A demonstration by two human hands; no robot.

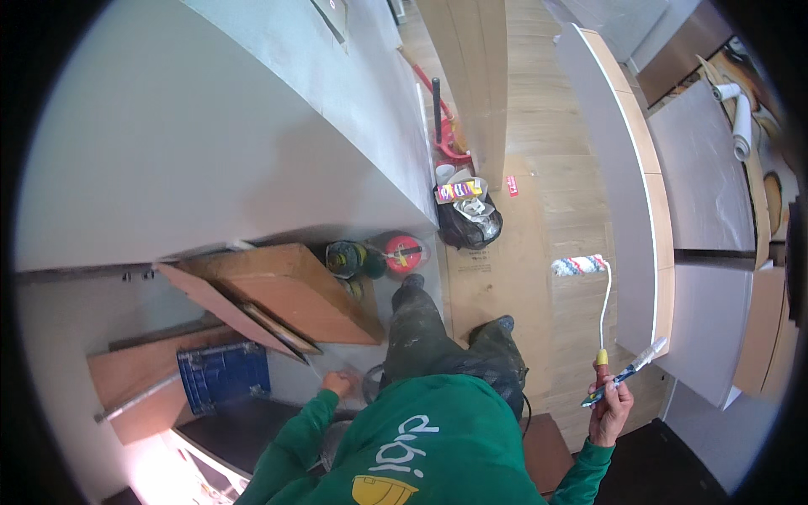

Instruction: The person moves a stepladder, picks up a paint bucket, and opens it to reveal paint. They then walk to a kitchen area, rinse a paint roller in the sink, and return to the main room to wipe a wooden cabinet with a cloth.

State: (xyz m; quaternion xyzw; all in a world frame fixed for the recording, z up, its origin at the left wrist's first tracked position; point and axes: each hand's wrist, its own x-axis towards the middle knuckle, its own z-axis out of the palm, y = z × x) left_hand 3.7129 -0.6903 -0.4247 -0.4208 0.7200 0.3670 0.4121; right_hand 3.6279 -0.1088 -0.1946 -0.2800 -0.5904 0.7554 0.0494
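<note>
My right hand (612, 412) grips a paint roller and a paintbrush together. The paint roller (581, 266) has a fluffy white sleeve with coloured stripes, a bent white wire frame and a yellow and reddish-brown handle. Crossing that handle at a slant is the paintbrush (627, 372), dark-handled with a pale, whitish head. My left hand (339, 383) is low beside my left leg, its fingers curled in. A thin pale strip runs close to it, and whatever those fingers hold is too small to make out. Nearby lean brown wooden boards (282, 282).
A black rubbish bag (468, 227) stands ahead by the wall corner, near a red dustpan (452, 139). A red-topped container (404, 252) sits by my left foot. Cardboard (497, 269) covers part of the floor. A long white panel (619, 168) borders the right; a blue crate (223, 377) lies left.
</note>
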